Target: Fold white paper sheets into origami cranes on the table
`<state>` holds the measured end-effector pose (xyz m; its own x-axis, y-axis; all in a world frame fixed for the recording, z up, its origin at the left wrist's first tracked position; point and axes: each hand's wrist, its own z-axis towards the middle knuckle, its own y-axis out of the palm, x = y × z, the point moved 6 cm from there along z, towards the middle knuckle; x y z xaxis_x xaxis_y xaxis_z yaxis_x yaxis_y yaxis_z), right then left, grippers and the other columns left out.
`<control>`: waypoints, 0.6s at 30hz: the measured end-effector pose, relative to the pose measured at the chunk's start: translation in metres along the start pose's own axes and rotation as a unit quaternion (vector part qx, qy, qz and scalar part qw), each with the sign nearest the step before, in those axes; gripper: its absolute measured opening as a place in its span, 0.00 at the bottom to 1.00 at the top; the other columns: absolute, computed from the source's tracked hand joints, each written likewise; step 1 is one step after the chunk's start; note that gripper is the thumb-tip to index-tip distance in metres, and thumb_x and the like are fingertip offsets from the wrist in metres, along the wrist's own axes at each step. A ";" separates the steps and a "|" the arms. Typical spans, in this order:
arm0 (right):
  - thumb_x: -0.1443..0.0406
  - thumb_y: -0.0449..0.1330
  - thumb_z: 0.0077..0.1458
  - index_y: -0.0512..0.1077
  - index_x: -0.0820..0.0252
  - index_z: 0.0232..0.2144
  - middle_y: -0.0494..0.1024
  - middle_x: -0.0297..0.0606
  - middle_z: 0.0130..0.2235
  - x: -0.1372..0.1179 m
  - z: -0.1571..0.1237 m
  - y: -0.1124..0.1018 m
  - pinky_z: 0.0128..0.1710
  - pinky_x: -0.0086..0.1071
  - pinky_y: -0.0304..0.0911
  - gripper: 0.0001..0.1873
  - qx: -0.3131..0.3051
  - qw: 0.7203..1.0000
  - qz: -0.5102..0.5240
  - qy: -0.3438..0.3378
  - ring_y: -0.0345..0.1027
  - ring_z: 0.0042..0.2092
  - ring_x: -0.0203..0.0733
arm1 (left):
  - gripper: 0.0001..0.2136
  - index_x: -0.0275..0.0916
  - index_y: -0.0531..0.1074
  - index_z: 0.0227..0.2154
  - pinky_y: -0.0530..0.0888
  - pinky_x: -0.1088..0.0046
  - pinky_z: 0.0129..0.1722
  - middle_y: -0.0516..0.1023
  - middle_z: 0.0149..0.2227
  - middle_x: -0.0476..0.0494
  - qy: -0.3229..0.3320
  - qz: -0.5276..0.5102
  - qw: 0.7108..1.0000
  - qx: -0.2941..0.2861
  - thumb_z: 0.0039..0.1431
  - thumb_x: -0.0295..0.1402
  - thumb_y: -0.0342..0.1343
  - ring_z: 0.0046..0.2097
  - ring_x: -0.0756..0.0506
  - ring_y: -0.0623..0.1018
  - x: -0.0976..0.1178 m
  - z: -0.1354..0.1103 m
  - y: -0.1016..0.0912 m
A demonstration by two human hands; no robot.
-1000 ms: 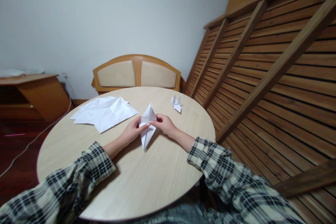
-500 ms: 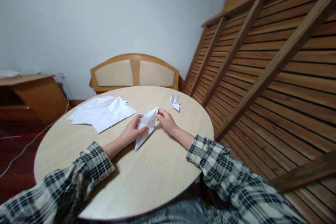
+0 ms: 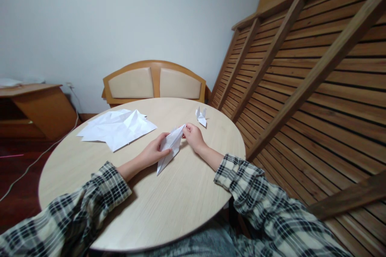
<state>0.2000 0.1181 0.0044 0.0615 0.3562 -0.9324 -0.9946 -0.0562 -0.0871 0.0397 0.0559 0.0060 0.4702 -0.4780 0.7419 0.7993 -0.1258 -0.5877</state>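
Folded paper (image 3: 174,141) newly aslant, tip (image 3: 182,128) in right hand (image 3: 194,138)

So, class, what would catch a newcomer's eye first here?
Probably the folded white paper near the middle of the round table, held by the left hand and right hand. Then the slatted wooden panel filling the right side, and the white sheets on the table's left.

The hands (image 3: 155,151) partly hide the folded paper (image 3: 173,143).
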 end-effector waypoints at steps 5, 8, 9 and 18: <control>0.65 0.53 0.49 0.71 0.59 0.32 0.71 0.31 0.25 0.000 0.002 -0.005 0.27 0.30 0.63 0.08 0.038 0.999 0.019 0.002 0.66 0.26 0.37 | 0.27 0.37 0.63 0.54 0.70 0.63 0.44 0.74 0.44 0.41 -0.015 -0.010 0.999 -0.026 0.50 0.34 0.57 0.44 0.41 0.73 -0.001 -0.001 0.003; 0.65 0.53 0.50 0.70 0.59 0.30 0.69 0.31 0.25 -0.001 0.003 -0.008 0.26 0.29 0.61 0.07 0.053 0.998 0.017 -0.017 0.64 0.25 0.36 | 0.27 0.38 0.63 0.54 0.70 0.62 0.44 0.74 0.43 0.43 -0.033 -0.029 0.998 -0.036 0.49 0.36 0.58 0.43 0.41 0.73 0.001 -0.002 0.003; 0.65 0.53 0.50 0.70 0.59 0.30 0.69 0.31 0.25 -0.002 0.003 -0.009 0.26 0.30 0.61 0.07 0.056 0.998 0.020 -0.025 0.64 0.25 0.36 | 0.27 0.38 0.63 0.54 0.70 0.61 0.45 0.74 0.43 0.43 -0.040 -0.039 0.998 -0.036 0.49 0.36 0.59 0.43 0.41 0.73 0.002 -0.002 0.003; 0.50 0.54 0.58 0.70 0.56 0.44 0.71 0.35 0.32 -0.014 -0.002 0.003 0.33 0.33 0.65 0.20 -0.035 0.990 0.134 -0.012 0.68 0.33 0.39 | 0.28 0.37 0.65 0.53 0.71 0.62 0.46 0.74 0.46 0.38 -0.078 -0.161 0.984 -0.017 0.49 0.37 0.62 0.46 0.39 0.74 -0.002 -0.002 0.001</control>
<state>0.1962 0.1108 0.0159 -0.2067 0.3413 -0.9169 -0.9667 -0.2160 0.1375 0.0389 0.0550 0.0029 0.2483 -0.2696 0.9304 0.9043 -0.2798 -0.3225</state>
